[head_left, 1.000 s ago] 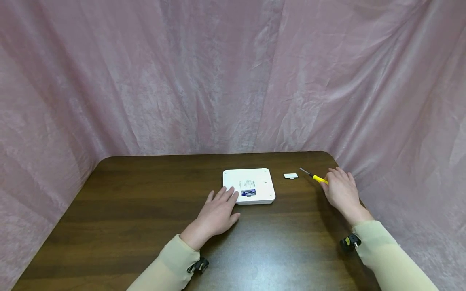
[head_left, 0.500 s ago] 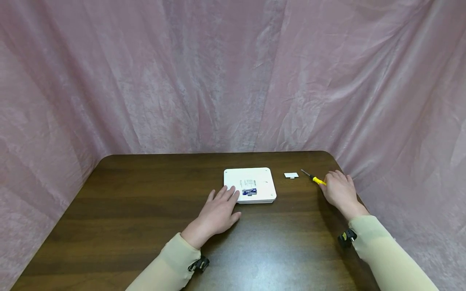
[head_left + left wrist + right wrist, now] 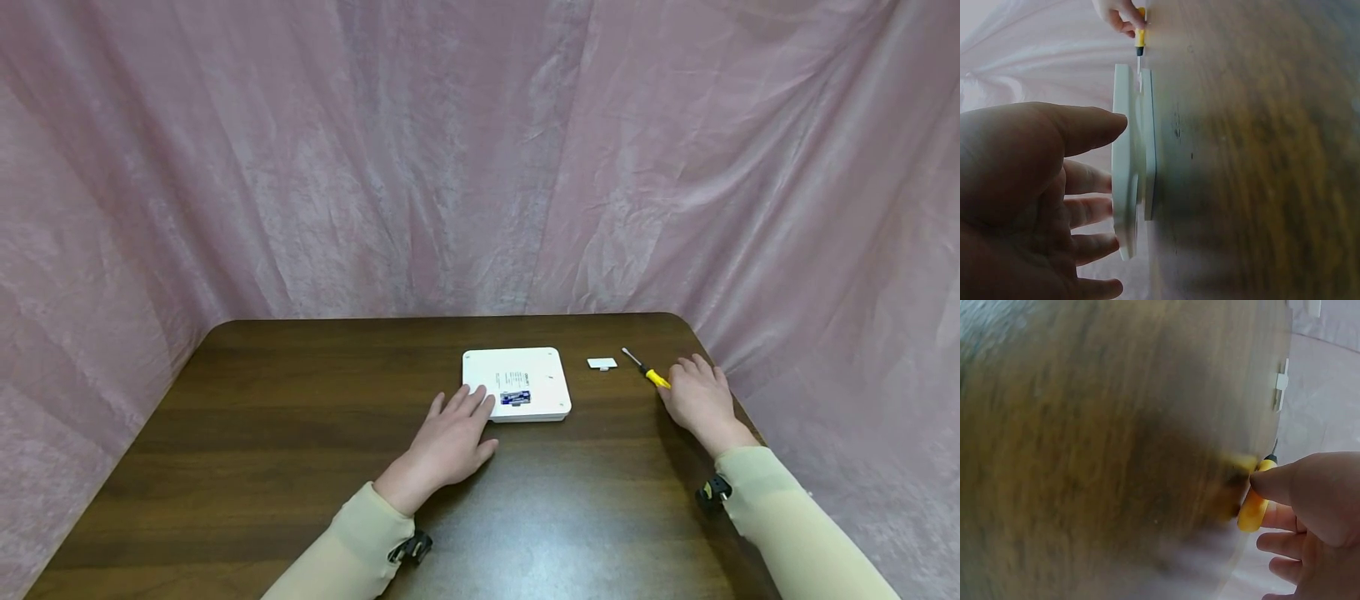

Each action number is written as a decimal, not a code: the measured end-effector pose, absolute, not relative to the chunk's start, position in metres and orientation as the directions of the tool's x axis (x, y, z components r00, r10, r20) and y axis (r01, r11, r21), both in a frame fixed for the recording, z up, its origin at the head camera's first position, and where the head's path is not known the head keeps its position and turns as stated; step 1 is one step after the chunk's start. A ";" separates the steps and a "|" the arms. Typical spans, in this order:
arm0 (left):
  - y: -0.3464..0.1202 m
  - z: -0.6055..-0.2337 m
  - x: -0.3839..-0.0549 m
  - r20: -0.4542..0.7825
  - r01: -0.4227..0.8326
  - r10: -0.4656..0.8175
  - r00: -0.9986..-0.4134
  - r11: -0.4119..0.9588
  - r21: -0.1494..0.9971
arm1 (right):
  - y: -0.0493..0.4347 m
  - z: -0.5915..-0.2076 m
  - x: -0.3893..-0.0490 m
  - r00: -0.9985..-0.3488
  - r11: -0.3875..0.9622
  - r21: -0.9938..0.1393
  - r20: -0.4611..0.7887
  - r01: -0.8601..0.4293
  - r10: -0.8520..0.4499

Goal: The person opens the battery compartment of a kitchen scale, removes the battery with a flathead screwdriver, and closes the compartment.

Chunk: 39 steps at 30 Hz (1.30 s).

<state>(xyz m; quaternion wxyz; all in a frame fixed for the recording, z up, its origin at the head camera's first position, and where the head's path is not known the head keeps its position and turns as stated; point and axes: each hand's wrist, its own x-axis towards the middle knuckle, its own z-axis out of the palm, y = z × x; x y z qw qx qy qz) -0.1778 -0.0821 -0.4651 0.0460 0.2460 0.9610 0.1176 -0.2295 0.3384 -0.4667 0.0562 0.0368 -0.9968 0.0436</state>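
Observation:
A flat white device (image 3: 536, 383), like an upturned kitchen scale, lies underside up, a blue-and-silver battery (image 3: 515, 398) showing in its bay. My left hand (image 3: 448, 442) rests its straight fingertips on the device's near left corner, the thumb apart in front. In the left wrist view the device (image 3: 1125, 162) shows as a thick slab over a thinner plate. At the table's right side my right hand (image 3: 701, 400) pinches the yellow handle of a screwdriver (image 3: 657, 379) between thumb and forefinger, its other fingers loose. The screwdriver (image 3: 1254, 509) sits low over the tabletop, shaft pointing to the far left.
A small white battery cover (image 3: 602, 364) lies between the device and the screwdriver. The brown wooden table (image 3: 300, 433) has rounded far corners, and its right edge runs close by my right hand. Pink curtains (image 3: 450, 167) hang behind and on both sides.
The screwdriver's handle end has swung slightly toward me, with my right hand shifting a little left. The left hand stays on the device; the view has drifted slightly.

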 end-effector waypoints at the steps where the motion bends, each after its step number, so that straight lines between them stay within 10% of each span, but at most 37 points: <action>1: -0.082 -0.465 -0.178 -0.030 0.462 0.483 -0.875 0.852 0.247 | 0.338 -0.467 -0.230 -0.991 0.994 -0.082 0.114 -0.078 -0.068; 39: -0.075 -0.467 -0.177 -0.033 0.465 0.484 -0.875 0.856 0.224 | 0.290 -0.450 -0.227 -0.969 0.978 -0.091 0.177 -0.190 -0.172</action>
